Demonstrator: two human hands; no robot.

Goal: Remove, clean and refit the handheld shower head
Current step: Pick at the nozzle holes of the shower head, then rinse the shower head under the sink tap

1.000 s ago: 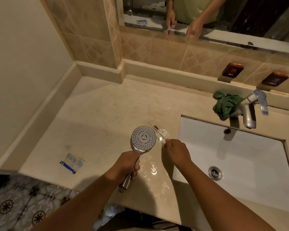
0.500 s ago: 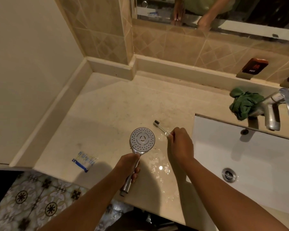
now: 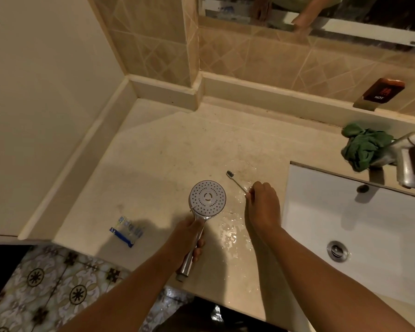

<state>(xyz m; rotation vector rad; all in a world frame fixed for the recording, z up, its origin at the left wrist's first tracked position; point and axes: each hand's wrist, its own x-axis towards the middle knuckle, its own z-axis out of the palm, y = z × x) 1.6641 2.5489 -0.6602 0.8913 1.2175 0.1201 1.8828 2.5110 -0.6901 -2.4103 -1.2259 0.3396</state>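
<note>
Since a second earlier, the right hand (image 3: 264, 207) had closed its grip on the toothbrush (image 3: 236, 181) handle, by the edge of the desk (image 3: 165, 152) nearest the sink (image 3: 333, 212). The left hand (image 3: 189, 236) gripped the shower head (image 3: 207, 198) by its handle, face up over the desk's front edge. The puddle (image 3: 230, 233) suggested wet fingers, so the chrome handle might slip and drop.

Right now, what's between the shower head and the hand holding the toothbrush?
Only wet countertop: the head view shows nothing lying between the shower head and the right hand, which pinches the toothbrush.
</note>
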